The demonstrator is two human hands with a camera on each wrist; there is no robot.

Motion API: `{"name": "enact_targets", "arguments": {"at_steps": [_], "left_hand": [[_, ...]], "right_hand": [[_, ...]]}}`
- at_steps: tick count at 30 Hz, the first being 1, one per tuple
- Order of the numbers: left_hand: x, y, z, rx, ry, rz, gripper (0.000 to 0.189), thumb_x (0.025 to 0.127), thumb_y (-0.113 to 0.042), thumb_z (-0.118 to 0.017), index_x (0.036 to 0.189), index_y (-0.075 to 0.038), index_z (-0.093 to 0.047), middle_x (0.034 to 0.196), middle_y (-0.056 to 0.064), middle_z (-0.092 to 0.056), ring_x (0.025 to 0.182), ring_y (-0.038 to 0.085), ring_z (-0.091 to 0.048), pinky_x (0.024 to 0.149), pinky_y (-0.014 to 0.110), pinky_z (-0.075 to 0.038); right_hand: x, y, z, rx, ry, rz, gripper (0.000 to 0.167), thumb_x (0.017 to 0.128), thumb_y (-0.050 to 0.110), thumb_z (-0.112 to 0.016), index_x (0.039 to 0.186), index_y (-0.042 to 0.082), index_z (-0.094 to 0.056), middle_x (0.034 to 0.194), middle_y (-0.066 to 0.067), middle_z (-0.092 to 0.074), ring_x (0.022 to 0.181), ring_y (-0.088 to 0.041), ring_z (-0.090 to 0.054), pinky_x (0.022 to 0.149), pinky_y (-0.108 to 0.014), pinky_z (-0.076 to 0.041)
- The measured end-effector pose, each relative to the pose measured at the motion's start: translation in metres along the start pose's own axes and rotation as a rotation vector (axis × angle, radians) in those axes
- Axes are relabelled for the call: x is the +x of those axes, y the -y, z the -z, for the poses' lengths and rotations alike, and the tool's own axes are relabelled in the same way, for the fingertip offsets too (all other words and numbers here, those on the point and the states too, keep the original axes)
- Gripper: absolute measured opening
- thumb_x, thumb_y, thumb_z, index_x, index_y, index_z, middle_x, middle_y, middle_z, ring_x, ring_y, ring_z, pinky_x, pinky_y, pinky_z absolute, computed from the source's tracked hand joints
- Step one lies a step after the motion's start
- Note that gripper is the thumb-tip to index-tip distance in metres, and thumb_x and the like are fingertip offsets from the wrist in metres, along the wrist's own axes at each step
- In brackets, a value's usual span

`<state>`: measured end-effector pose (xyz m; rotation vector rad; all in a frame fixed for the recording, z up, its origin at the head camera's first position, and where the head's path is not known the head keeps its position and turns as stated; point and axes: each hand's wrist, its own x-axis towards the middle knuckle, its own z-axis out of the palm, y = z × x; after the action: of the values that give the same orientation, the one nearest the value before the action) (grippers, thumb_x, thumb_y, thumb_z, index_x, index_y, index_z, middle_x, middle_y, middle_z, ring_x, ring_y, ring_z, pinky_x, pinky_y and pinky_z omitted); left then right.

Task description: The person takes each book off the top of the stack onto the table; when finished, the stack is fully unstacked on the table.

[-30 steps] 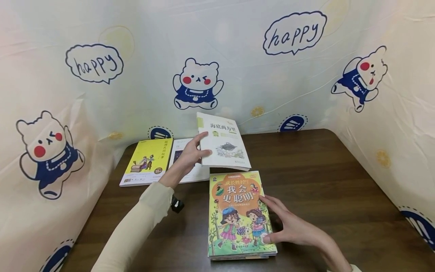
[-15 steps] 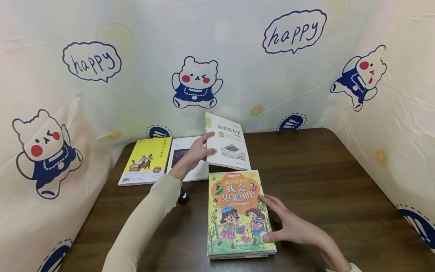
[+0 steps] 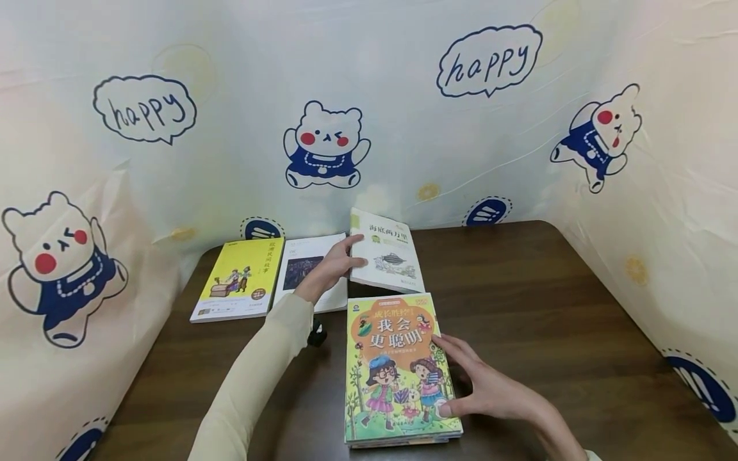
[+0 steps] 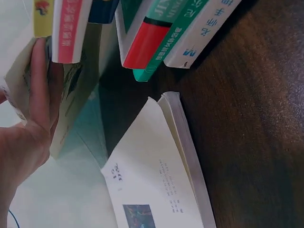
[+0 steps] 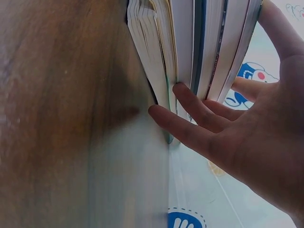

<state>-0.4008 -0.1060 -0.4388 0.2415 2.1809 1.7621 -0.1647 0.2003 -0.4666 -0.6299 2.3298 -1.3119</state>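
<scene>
A white book (image 3: 383,253) with a line-drawn ship on its cover is tilted behind the stack, its far end raised. My left hand (image 3: 337,262) grips it by its left edge, fingers hidden underneath; in the left wrist view, the fingers (image 4: 40,88) lie along the book's face. In front stands a stack of books topped by a yellow-and-orange children's picture book (image 3: 398,371). My right hand (image 3: 490,384) rests against the stack's right side, thumb near the cover's lower corner. In the right wrist view its spread fingers (image 5: 199,111) touch the page edges.
A yellow book (image 3: 239,278) and a white book with a dark picture (image 3: 300,272) lie side by side at the back left of the dark wooden table (image 3: 548,333). A printed cloth curtain (image 3: 403,115) closes off the back and sides.
The white book in my left hand has shifted to the right and come lower, uncovering more of the book lying beside it. My right hand stays at the stack. The head view has turned slightly.
</scene>
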Motion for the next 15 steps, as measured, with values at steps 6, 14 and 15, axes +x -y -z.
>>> {"name": "enact_targets", "arguments": {"at_steps": [6,14,15], "left_hand": [[0.002,0.013,0.005,0.046,0.002,0.025,0.071,0.092,-0.004,-0.062,0.152,-0.021,-0.028,0.134,0.013,-0.049,0.047,0.014,-0.046,0.049,0.029,-0.042],[0.004,0.02,0.001,0.096,-0.004,0.037,0.072,0.092,-0.005,-0.062,0.153,-0.019,-0.026,0.125,0.019,-0.055,0.048,0.012,-0.048,0.05,0.03,-0.044],[0.004,0.021,0.001,0.1,-0.005,0.048,0.072,0.092,-0.005,-0.062,0.153,-0.018,-0.026,0.123,0.019,-0.056,0.051,0.013,-0.05,0.05,0.03,-0.045]], "right_hand": [[0.0,0.001,-0.003,0.005,0.002,-0.011,0.096,0.081,0.034,-0.077,0.154,0.035,-0.014,0.157,-0.01,-0.006,0.135,-0.039,-0.023,0.099,-0.057,-0.036],[-0.001,0.001,-0.002,-0.004,-0.011,-0.009,0.096,0.08,0.035,-0.078,0.154,0.035,-0.015,0.156,-0.009,-0.008,0.134,-0.037,-0.025,0.098,-0.054,-0.038],[-0.001,0.001,-0.002,-0.008,-0.011,-0.009,0.096,0.081,0.035,-0.078,0.154,0.035,-0.015,0.156,-0.009,-0.008,0.134,-0.037,-0.026,0.098,-0.054,-0.038]]}}
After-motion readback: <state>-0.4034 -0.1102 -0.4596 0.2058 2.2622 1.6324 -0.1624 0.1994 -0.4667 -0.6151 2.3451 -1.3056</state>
